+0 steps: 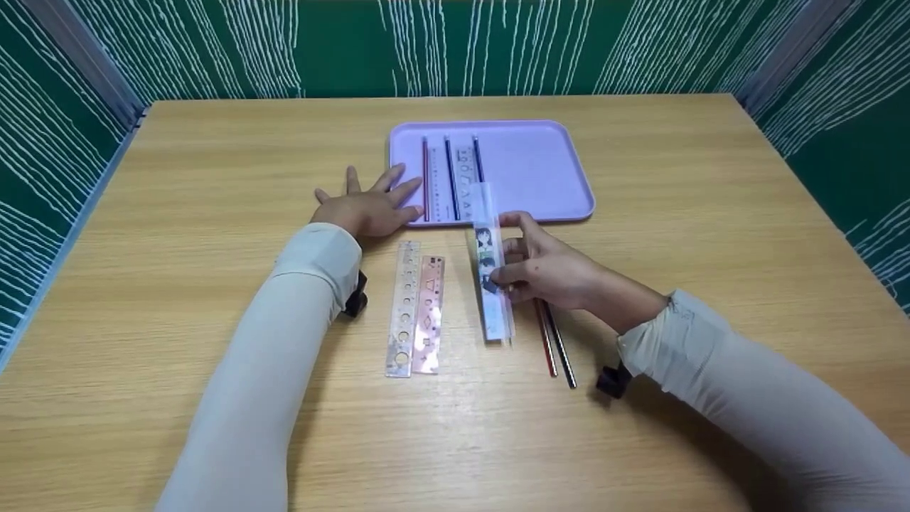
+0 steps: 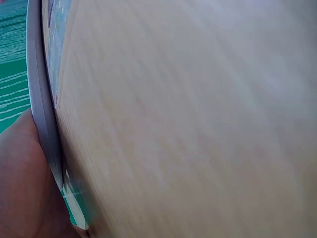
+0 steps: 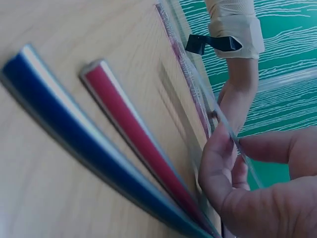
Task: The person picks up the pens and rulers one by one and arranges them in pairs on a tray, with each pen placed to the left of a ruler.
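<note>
Two bare hands are working at a light wooden table (image 1: pixel 213 156), which I am observing remotely. The right hand (image 1: pixel 551 270) is pinching a pale blue, clear-edged plastic ruler printed with cartoon figures (image 1: pixel 485 249) between thumb and fingers; I am seeing it raised above the wood, its far end overlapping the near rim of a rectangular lilac tray (image 1: pixel 540 171) in the head view. The left hand (image 1: pixel 370 212) is lying back upward, fingers widely spread and gripping nothing, some fingertips reaching over the tray's left rim. Within the tray, from left to right, are lying a slim red pencil (image 1: pixel 426 178), a clear narrow ruler (image 1: pixel 437 185), a dark blue pencil (image 1: pixel 451 178), a clear stencil ruler (image 1: pixel 465 174) and a second dark blue pencil (image 1: pixel 478 156). Before the tray, a transparent round-holed ruler (image 1: pixel 404 306) and a translucent pink stencil ruler (image 1: pixel 428 313) are lying side by side. To their right, a glossy red pencil (image 3: pixel 133 129) and a glossy blue pencil (image 3: pixel 84 134) are lying close together, partly hidden by the right hand in the head view.
</note>
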Demonstrator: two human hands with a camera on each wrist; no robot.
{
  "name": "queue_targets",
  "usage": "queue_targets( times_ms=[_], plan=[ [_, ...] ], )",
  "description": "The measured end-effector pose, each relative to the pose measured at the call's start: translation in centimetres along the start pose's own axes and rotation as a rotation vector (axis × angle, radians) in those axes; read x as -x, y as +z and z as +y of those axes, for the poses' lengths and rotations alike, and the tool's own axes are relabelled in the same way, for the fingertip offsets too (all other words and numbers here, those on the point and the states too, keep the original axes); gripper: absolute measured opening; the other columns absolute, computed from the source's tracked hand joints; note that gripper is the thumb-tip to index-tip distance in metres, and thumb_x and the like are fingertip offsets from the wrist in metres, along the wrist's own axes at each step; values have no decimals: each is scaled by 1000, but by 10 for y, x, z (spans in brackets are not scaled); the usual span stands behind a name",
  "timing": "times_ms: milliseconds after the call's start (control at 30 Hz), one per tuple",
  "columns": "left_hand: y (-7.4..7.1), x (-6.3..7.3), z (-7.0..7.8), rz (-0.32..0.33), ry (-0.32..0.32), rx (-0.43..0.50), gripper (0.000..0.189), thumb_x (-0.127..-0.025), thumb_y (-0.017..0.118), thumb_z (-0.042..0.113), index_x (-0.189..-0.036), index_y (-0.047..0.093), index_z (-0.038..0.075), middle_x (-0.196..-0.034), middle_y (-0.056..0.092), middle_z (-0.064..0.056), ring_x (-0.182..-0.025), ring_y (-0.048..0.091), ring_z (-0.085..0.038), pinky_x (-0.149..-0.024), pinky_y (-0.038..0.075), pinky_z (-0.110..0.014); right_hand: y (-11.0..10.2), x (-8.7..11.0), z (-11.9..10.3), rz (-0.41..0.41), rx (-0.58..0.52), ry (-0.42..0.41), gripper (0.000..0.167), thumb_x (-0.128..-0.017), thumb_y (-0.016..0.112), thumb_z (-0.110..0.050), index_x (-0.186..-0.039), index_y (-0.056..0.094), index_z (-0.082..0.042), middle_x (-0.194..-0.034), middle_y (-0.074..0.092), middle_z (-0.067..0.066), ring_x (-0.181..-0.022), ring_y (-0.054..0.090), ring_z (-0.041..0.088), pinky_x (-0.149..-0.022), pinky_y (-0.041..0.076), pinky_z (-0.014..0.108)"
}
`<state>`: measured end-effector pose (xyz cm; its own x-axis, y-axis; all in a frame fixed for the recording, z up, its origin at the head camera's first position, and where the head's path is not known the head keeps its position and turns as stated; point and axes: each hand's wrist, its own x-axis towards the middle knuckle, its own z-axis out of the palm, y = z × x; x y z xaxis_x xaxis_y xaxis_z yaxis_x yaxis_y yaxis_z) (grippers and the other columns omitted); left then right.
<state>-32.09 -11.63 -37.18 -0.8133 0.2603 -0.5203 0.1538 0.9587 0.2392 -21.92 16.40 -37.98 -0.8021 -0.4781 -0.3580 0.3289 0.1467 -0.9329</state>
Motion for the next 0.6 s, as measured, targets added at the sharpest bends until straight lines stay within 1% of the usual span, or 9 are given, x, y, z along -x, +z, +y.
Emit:
queue_targets(
  times_ms=[133, 267, 367, 433, 600],
  plan=[
    [0, 0, 0, 3, 3, -3, 66, -99, 23, 76, -154, -9, 60, -164, -30, 23, -147, -32, -49, -99, -16, -89, -2, -1, 1, 47, 3, -28, 63, -94, 58, 8, -143, 27, -17, -118, 48, 12, -97, 61, 25, -78, 60, 39],
    [0, 0, 0, 3, 5, 0, 66, -99, 22, 76, -154, -10, 60, -164, -30, 23, -147, -32, -49, -99, -17, -89, -8, -3, 0, 83, 33, -47, 53, -100, 57, -3, -141, 27, -17, -121, 49, 13, -92, 62, 25, -77, 63, 43],
    [0, 0, 0, 4, 4, -3, 66, -99, 22, 76, -154, -10, 60, -164, -30, 23, -147, -32, -49, -99, -16, -89, -14, -5, -2, 110, 66, -55, 51, -102, 57, -9, -141, 27, -18, -119, 49, 11, -88, 61, 22, -73, 64, 41],
    [0, 0, 0, 5, 5, -6, 66, -99, 22, 76, -155, -10, 59, -165, -29, 22, -147, -32, -50, -99, -16, -89, -19, -8, -4, 130, 79, -59, 52, -103, 57, -11, -143, 26, -20, -116, 50, 9, -89, 60, 21, -72, 63, 39],
    [0, -1, -1, 3, 8, -1, 66, -99, 23, 75, -155, -9, 59, -166, -29, 21, -147, -33, -50, -99, -16, -89, -32, -16, -11, 183, 89, -58, 53, -104, 54, -11, -146, 24, -22, -111, 49, 5, -92, 56, 18, -75, 61, 39]
  ],
)
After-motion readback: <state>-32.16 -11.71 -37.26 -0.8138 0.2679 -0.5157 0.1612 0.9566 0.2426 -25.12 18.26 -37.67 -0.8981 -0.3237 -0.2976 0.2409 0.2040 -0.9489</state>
